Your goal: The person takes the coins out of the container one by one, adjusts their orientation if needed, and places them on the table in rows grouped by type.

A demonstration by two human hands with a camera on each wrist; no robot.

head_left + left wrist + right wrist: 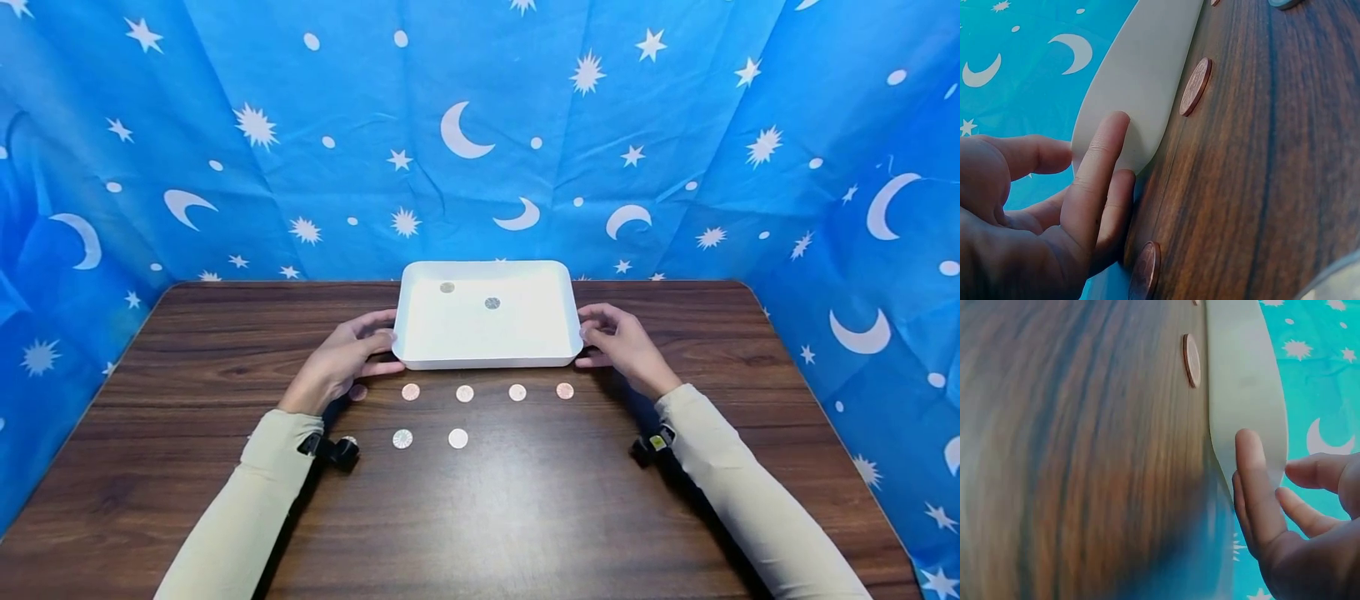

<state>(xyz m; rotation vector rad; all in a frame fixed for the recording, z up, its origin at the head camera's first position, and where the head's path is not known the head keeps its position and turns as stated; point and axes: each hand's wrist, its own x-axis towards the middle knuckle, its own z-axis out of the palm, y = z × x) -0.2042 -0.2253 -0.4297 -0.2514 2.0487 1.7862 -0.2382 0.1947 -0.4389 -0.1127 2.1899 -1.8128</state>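
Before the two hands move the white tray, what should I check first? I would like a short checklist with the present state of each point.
1. Left hand touches the white tray at its left end: ok.
2. Right hand touches the tray's right end: ok.
3. Fingers curled firmly round the rim: cannot tell; they look fairly straight.
4. Two coins in the tray lie flat, away from the rim: ok.
5. Row of copper coins lies apart from the tray's near wall: ok.
6. Coin beside the left hand is free of the fingers: cannot tell, partly hidden.
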